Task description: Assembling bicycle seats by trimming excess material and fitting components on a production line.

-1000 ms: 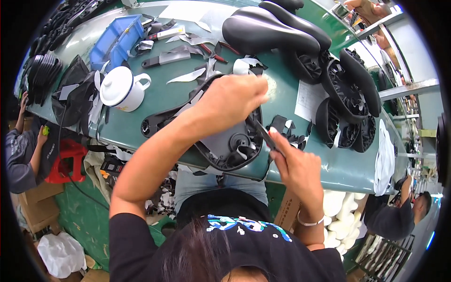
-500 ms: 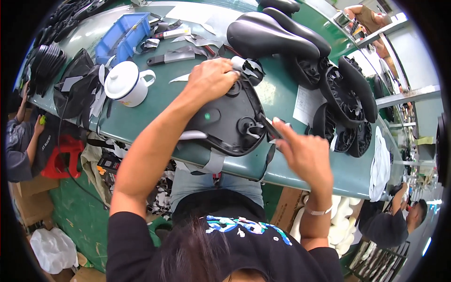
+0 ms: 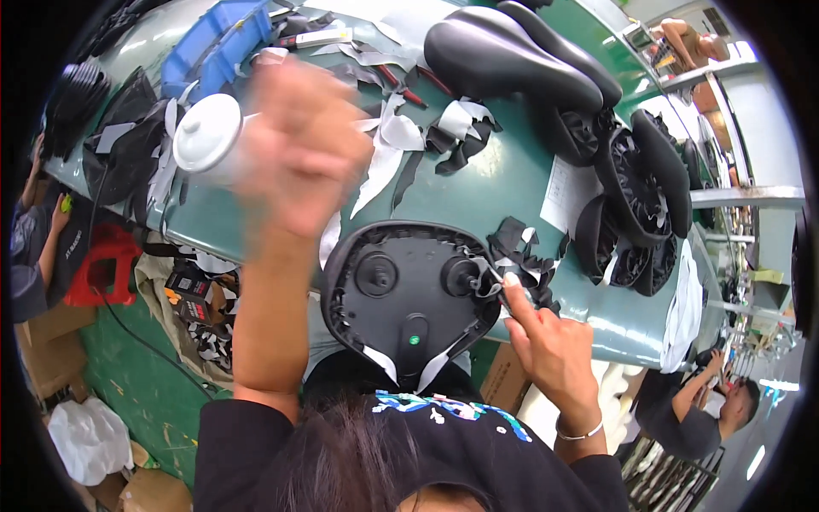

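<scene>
A black bicycle saddle [image 3: 414, 294] lies underside up at the table's near edge, nose toward me. Its underside shows two round spring-like mounts. My right hand [image 3: 546, 337] is closed around a slim tool at the saddle's right rim; fingers cover most of the tool, so its kind is unclear. A thin grey strip [image 3: 488, 277] curls off the rim beside that hand. My left hand [image 3: 303, 145] is raised left of the saddle, smeared by motion, partly in front of a white lidded mug [image 3: 207, 135]. Whether its fingers hold anything cannot be made out.
Black and white scraps [image 3: 465, 132] litter the table [image 3: 452, 192] beyond the saddle, near a box cutter [image 3: 316, 37]. A blue bin [image 3: 213, 47] stands far left. Finished-looking saddles [image 3: 512, 55] and several black covers [image 3: 636, 179] lie right. Other people work at both sides.
The saddle has turned, its nose now pointing toward me. My left hand has let go of it and swung up and left. My right hand has moved slightly lower, still at the rim.
</scene>
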{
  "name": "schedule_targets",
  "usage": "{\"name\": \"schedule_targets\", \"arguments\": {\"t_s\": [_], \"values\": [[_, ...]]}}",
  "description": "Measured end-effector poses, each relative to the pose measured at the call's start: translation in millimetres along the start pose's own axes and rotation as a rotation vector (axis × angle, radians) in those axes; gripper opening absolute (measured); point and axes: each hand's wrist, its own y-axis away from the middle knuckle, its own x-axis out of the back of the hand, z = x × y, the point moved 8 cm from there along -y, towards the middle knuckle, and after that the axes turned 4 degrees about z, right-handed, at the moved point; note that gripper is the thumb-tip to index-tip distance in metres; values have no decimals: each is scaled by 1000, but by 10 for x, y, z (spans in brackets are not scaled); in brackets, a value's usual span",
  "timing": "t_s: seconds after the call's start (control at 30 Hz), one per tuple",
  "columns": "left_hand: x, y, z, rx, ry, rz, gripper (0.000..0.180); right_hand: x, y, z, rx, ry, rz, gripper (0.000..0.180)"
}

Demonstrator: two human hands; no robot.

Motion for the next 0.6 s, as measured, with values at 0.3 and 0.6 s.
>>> {"name": "schedule_targets", "arguments": {"t_s": [0.3, 0.6], "values": [[652, 1001, -251, 722, -1284, 73, 50, 24, -307, 289, -25, -403, -95, 46], [-48, 1145, -391, 162, -402, 617, 75, -331, -325, 265, 14, -382, 140, 56]]}}
